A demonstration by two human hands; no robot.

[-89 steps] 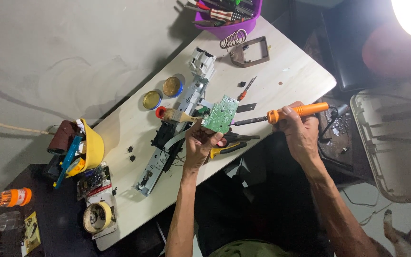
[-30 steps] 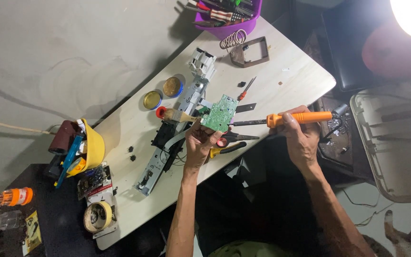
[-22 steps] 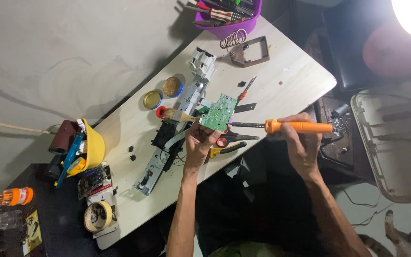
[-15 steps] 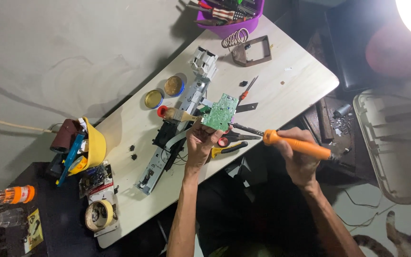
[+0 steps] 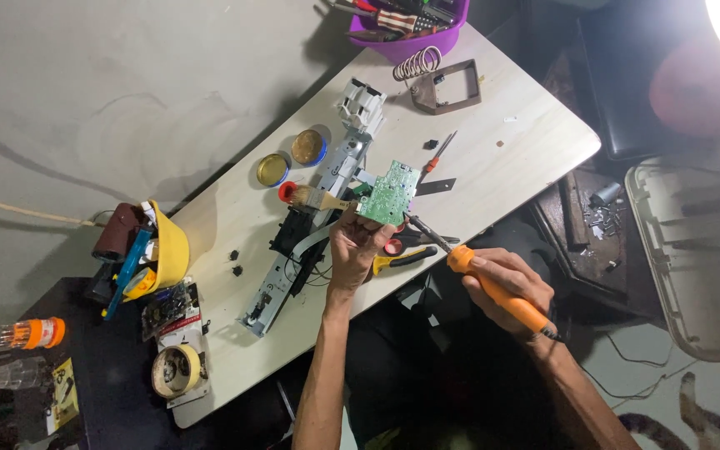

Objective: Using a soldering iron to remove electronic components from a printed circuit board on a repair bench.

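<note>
Both forearms are bare, with no sleeves, gloves, rings or watch showing. The left hand point(image 5: 358, 247) sits at eleven o'clock from the right hand point(image 5: 510, 283). Dark clothing covers the lap below.

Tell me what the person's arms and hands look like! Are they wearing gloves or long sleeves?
No gloves and no long sleeves. Both the left hand and the right hand are bare, and both forearms are bare all the way down to the bottom of the picture. I can't see a watch, a ring or a bracelet on either one. The arms are slim and long.
</note>
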